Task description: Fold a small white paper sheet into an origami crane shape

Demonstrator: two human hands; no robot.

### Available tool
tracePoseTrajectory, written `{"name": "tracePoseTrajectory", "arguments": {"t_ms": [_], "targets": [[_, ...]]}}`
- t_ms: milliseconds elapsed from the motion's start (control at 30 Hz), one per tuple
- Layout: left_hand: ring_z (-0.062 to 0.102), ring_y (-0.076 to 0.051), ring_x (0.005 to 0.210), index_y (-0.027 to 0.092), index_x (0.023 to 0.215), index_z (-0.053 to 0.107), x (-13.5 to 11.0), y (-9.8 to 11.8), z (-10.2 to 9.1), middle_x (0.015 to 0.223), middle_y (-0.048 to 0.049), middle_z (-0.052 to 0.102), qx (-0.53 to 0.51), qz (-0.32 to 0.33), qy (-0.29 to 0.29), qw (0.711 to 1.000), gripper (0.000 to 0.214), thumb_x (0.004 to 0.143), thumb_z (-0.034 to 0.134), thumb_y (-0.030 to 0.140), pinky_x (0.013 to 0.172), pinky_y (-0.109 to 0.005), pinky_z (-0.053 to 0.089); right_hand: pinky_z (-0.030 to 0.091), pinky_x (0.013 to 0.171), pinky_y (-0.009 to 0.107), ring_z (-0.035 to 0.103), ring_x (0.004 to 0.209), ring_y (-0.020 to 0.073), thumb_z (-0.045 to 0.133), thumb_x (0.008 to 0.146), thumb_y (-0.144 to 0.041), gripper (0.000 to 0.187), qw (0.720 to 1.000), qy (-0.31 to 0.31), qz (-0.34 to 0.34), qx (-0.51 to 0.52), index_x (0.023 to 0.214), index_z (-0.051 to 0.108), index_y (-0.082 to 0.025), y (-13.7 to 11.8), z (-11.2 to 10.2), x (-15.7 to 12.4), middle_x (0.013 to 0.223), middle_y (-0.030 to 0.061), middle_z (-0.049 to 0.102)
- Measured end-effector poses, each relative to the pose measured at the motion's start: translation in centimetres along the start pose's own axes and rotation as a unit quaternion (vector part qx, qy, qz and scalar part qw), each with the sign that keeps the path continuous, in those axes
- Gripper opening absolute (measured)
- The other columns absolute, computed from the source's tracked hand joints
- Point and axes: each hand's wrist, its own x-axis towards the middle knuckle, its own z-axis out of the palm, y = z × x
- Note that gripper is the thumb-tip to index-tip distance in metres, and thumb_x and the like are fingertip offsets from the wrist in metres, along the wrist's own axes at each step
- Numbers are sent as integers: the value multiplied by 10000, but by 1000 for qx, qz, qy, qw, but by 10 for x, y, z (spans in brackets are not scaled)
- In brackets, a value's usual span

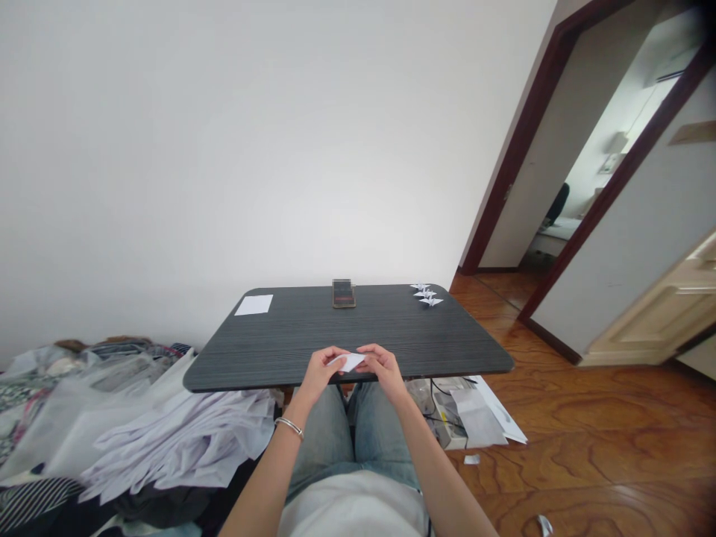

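Note:
Between my hands is a small piece of folded white paper point(351, 362), held just over the near edge of the dark table point(302, 335). My left hand point(323, 365) pinches its left end, with a silver bangle on that wrist. The fingers of my right hand point(381, 361) are closed on its right end. Several white paper cranes point(428, 294) stand in a row at the table's far right corner. A flat stack or sheet of white paper point(254, 304) lies at the far left.
A phone point(343, 293) leans at the table's back middle, near the white wall. Piled clothes point(184, 440) lie left of the table. Papers and a box with cables point(447, 418) sit on the floor under its right side. A doorway point(537, 149) opens at the right.

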Motion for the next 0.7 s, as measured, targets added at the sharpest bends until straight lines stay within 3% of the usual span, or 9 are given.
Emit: {"name": "tracePoseTrajectory", "arguments": {"t_ms": [700], "targets": [[574, -137, 636, 110, 831, 642, -3, 2, 0, 746, -41, 646, -1, 17, -9, 1000, 230, 676, 661, 280, 553, -236, 471, 549, 521, 253, 641, 506, 138, 685, 678, -348, 236, 999, 35, -18, -26, 802, 637, -154, 2, 8, -1, 604, 5, 684]]}}
